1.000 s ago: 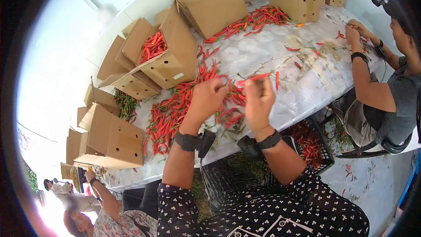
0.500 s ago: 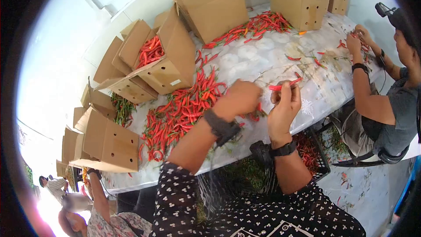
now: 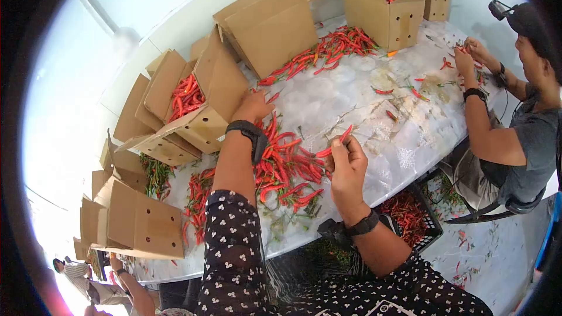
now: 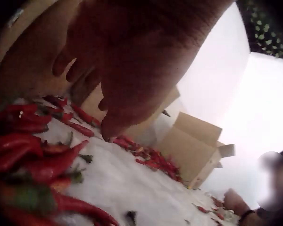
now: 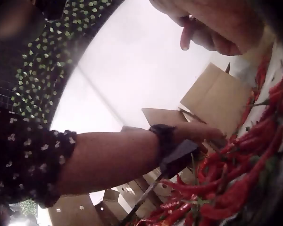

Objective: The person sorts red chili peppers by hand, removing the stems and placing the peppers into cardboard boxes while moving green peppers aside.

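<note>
My right hand point(image 3: 349, 172) pinches a red chilli point(image 3: 345, 133) between thumb and fingers, above the near part of the table. In the right wrist view the chilli's end point(image 5: 185, 38) pokes out below the fingers. My left hand point(image 3: 254, 107) reaches over the far end of the chilli heap point(image 3: 278, 161), beside an open carton point(image 3: 219, 85). Seen from the left wrist, that hand point(image 4: 127, 70) has its fingers loosely extended downward, with no chilli showing between them. Loose red chillies point(image 4: 80, 127) lie just below its fingertips.
Another chilli heap point(image 3: 342, 47) lies by a carton point(image 3: 272, 32) at the back. A carton point(image 3: 143, 222) stands at left. Stems and loose chillies dot the white table cover point(image 3: 374, 169). A black crate point(image 3: 433, 231) sits below the edge. Another person point(image 3: 515, 117) works at right.
My left hand swung right, then back left and away to the heap's far end beside the carton. The right hand keeps its chilli and has shifted slightly left since half a second ago.
</note>
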`<state>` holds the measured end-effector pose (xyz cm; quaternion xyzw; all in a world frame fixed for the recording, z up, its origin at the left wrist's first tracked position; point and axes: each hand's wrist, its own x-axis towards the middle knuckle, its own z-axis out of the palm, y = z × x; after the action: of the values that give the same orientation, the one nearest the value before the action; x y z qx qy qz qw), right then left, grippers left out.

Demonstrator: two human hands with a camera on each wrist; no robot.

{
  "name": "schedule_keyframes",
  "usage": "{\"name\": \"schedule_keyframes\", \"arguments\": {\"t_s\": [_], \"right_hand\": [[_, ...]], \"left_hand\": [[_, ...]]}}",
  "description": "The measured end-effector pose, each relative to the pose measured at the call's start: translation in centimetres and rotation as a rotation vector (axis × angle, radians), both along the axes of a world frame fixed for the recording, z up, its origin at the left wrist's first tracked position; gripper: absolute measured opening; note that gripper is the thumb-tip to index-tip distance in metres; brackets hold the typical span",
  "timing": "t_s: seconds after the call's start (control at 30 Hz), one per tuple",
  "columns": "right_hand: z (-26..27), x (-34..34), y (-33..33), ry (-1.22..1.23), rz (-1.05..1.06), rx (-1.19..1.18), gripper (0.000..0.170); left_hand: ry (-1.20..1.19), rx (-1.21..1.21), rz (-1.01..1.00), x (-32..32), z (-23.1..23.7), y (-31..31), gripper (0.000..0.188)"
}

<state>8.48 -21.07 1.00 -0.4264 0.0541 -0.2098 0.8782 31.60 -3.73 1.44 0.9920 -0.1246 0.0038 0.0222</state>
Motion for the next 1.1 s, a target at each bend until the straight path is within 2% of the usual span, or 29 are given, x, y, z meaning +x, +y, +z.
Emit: {"name": "schedule_keyframes", "arguments": {"t_s": [0.17, 0.27, 0.33, 0.37, 0.43, 0.47, 0.6, 0.67, 0.7, 0.77, 0.8, 0.87, 0.9, 0.97, 1.1], "right_hand": [[0.1, 0.6, 0.2, 0.011, 0.007, 0.002, 0.014], [0.2, 0.7, 0.3, 0.039, 0.041, 0.045, 0.014], [0.3, 0.7, 0.4, 0.031, 0.047, 0.029, 0.015], [0.3, 0.7, 0.4, 0.034, 0.053, 0.035, 0.015], [0.2, 0.6, 0.4, 0.073, 0.038, 0.043, 0.016], [0.2, 0.5, 0.3, 0.077, 0.041, 0.05, 0.016], [-0.2, 0.3, -0.2, 0.08, 0.053, 0.1, 0.016], [-0.7, 0.5, -0.5, 0.09, 0.054, 0.115, 0.016], [-0.9, 0.6, -0.6, 0.094, 0.05, 0.131, 0.016], [-1.1, 1.0, -0.7, 0.096, 0.044, 0.146, 0.015], [-1.1, 1.2, -0.6, 0.082, 0.041, 0.182, 0.015], [-1.2, 1.3, -0.8, 0.069, 0.029, 0.216, 0.014], [-0.9, 1.3, -0.7, 0.082, 0.034, 0.213, 0.013], [-0.7, 1.4, -0.8, 0.093, 0.034, 0.211, 0.013], [-0.7, 1.3, -1.2, 0.086, 0.04, 0.231, 0.014]], "left_hand": [[0.105, 0.108, 0.035, 1.7, -1.5, 0.5, 0.042], [0.153, 0.1, -0.054, -1.2, 0.0, -0.6, 0.031], [0.295, -0.186, -0.276, -3.2, 0.2, -0.6, 0.027], [0.298, -0.181, -0.269, -4.2, 0.3, -0.7, 0.027], [0.382, -0.322, -0.4, -6.2, 0.5, -0.8, 0.025], [0.405, -0.411, -0.37, -7.1, 0.8, -0.8, 0.024], [0.434, -0.52, -0.286, -9.0, 2.5, -0.5, 0.02], [0.246, -0.475, -0.2, -9.1, 2.8, -0.4, 0.024], [0.246, -0.475, -0.199, -8.8, 2.5, -0.3, 0.024], [0.059, -0.111, -0.306, -7.6, 2.2, -0.4, 0.032], [0.058, -0.11, -0.309, -7.4, 2.3, -1.1, 0.032], [0.208, -0.041, -0.119, -7.2, 1.9, -3.4, 0.034], [0.209, -0.042, -0.125, -7.5, 1.6, -4.1, 0.034], [-0.008, 0.135, -0.073, -8.1, 1.2, -5.0, 0.032], [0.073, 0.111, -0.062, -5.3, -0.4, -5.1, 0.031]]}}
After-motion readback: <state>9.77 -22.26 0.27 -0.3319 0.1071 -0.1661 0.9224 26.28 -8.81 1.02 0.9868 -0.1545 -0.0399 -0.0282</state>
